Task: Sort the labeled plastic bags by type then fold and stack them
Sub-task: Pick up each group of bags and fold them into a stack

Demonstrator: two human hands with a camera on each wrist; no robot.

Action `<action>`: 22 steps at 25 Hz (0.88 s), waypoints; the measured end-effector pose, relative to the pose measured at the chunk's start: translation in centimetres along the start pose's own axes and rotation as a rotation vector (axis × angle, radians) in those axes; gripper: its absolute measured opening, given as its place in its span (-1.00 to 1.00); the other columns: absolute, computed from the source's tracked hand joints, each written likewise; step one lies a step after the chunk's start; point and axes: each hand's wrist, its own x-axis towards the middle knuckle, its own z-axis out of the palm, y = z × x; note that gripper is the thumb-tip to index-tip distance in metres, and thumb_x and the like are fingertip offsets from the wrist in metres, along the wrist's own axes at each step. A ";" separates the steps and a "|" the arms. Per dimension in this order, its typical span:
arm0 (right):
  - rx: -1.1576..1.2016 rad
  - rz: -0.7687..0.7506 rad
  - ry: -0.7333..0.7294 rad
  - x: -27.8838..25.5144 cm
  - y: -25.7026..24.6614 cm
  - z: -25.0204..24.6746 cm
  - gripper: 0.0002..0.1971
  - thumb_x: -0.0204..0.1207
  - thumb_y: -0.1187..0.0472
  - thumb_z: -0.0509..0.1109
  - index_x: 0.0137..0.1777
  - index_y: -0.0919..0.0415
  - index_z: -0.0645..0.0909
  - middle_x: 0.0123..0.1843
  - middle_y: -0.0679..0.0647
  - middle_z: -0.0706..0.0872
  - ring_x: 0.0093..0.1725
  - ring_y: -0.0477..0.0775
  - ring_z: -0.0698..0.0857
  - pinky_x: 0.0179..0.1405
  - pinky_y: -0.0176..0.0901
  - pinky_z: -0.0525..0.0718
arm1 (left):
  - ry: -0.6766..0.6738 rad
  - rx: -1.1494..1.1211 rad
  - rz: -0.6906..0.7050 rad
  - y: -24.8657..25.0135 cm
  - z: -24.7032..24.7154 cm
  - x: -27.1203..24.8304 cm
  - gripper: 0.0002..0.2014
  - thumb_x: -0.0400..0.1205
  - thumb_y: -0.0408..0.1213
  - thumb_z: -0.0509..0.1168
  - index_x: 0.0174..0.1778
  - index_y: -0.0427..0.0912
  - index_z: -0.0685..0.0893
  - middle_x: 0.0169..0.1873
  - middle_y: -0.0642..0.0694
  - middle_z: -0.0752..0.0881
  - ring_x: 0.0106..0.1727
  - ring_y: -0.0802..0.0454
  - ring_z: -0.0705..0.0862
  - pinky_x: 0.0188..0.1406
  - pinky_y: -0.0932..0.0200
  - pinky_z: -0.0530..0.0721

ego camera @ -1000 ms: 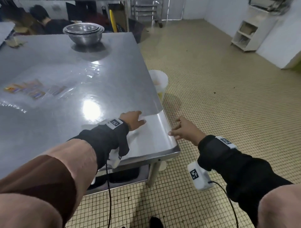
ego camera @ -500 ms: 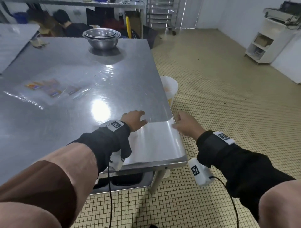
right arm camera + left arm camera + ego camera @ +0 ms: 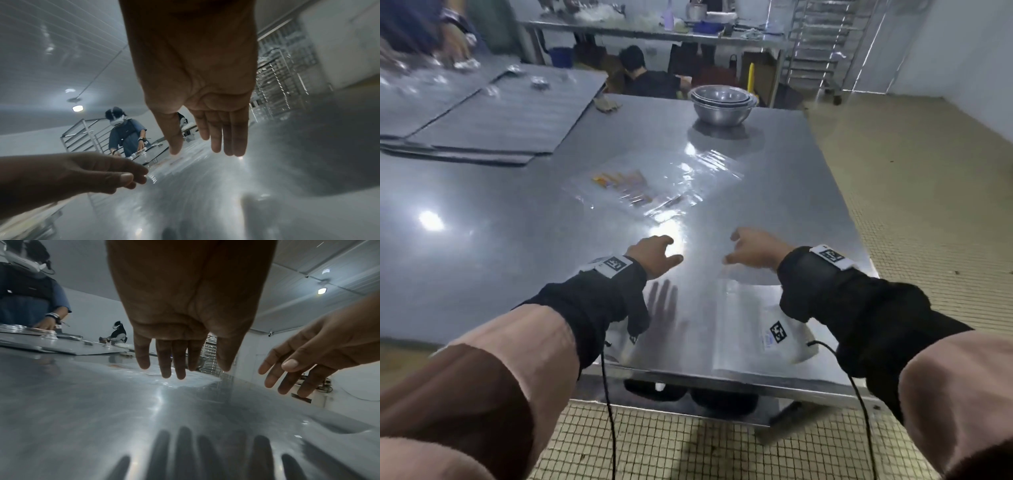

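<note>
Steel table (image 3: 482, 240) spreads under both hands. Left hand (image 3: 654, 255) hovers with loose, straight fingers, grasping nothing; right hand (image 3: 753, 251) alongside it is likewise released and bare. Ahead of both, slightly nearer the left one, lies the labelled clear bag (image 3: 654, 185), flat, its long axis slanting from near-left to far-right, well apart from the fingertips. Beneath the right wrist another flat clear bag (image 3: 743, 325) sits by the near edge. Beyond, stacked metal bowls (image 3: 722, 104) stand clear of the likely reach; nothing blocks the way
</note>
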 end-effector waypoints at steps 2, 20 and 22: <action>0.081 0.035 -0.008 2.4 -3.9 1.6 -0.43 0.54 0.08 0.41 0.45 0.33 0.37 0.41 0.23 0.52 0.34 0.23 0.54 0.20 -0.11 0.51 | -0.009 -0.008 -0.019 -4.8 -1.6 0.4 -0.46 0.69 0.00 0.18 0.54 -0.18 0.35 0.47 -0.17 0.47 0.45 -0.16 0.45 0.42 -0.04 0.41; 0.554 0.569 0.301 23.4 -7.9 2.8 -0.35 0.43 0.02 0.51 0.40 0.43 0.47 0.41 0.27 0.53 0.37 0.25 0.55 0.29 -0.01 0.53 | 0.076 -0.140 -0.050 -18.0 -8.0 16.8 -0.46 0.67 -0.06 0.24 0.53 -0.20 0.37 0.51 -0.18 0.42 0.48 -0.18 0.41 0.44 -0.04 0.38; 0.605 0.622 0.342 25.0 -7.1 2.1 -0.41 0.43 0.09 0.51 0.37 0.42 0.51 0.41 0.27 0.53 0.36 0.27 0.56 0.35 0.03 0.53 | 0.095 -0.156 -0.058 -18.8 -8.5 19.5 -0.50 0.66 -0.12 0.25 0.51 -0.21 0.41 0.47 -0.17 0.48 0.45 -0.20 0.46 0.41 -0.03 0.42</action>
